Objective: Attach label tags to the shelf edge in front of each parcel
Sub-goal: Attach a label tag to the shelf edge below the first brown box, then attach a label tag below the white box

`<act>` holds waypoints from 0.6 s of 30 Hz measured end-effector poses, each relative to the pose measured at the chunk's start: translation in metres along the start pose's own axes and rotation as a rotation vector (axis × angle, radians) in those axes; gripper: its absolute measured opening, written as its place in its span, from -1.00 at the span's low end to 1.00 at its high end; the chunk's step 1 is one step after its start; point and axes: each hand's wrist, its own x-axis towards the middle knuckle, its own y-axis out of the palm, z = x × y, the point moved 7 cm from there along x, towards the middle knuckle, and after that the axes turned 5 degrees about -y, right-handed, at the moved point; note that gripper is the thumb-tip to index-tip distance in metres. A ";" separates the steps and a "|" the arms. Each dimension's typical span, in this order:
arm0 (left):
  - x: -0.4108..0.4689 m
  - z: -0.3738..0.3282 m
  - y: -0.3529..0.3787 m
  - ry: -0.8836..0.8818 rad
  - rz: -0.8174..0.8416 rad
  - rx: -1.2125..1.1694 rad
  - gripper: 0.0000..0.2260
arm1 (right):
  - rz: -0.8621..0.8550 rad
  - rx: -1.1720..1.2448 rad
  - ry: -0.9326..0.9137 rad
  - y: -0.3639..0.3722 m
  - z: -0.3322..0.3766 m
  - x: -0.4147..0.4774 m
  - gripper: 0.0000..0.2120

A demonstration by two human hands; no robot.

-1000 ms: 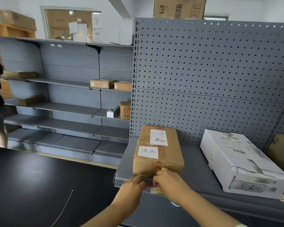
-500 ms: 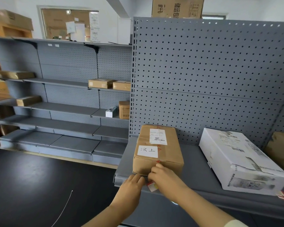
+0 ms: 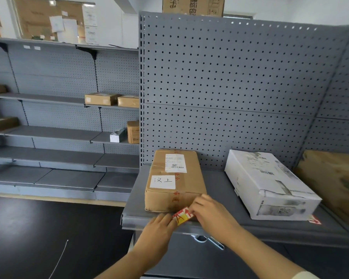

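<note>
**Second tag going on, at least one parcel still bare**

Your two hands meet low in the centre of the frame, and both have a grip on the same red-and-yellow label tag point(image 3: 182, 216): your left hand point(image 3: 159, 228) pinches its lower left end, your right hand point(image 3: 212, 214) pinches its upper right end from above. The tag sits tilted right at the shelf edge point(image 3: 141, 221), in front of the brown parcel point(image 3: 174, 182); whether it is already stuck down or only held against the lip is hard to tell, since your fingers cover its ends. Both forearms rise from the bottom of the frame and converge on that spot, wrists low, knuckles toward the camera.

Further right, a red-and-white tag point(image 3: 314, 220) appears already fixed in front of the white parcel point(image 3: 270, 184), so that one looks done. At the far right edge a third brown parcel point(image 3: 334, 178) shows no tag in view, so it likely remains.
</note>
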 end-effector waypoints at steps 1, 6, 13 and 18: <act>0.003 -0.010 0.000 0.043 -0.001 -0.009 -0.62 | -0.002 0.001 0.013 -0.002 -0.002 -0.005 -0.78; 0.024 -0.069 0.002 0.227 0.023 0.023 -0.65 | -0.041 0.024 0.072 -0.022 -0.020 -0.037 -0.76; 0.062 -0.140 0.005 0.278 0.044 0.066 -0.61 | -0.113 0.092 0.190 -0.053 -0.078 -0.110 -0.82; 0.085 -0.192 0.012 0.220 0.041 0.094 -0.61 | -0.123 0.147 0.290 -0.070 -0.134 -0.172 -0.86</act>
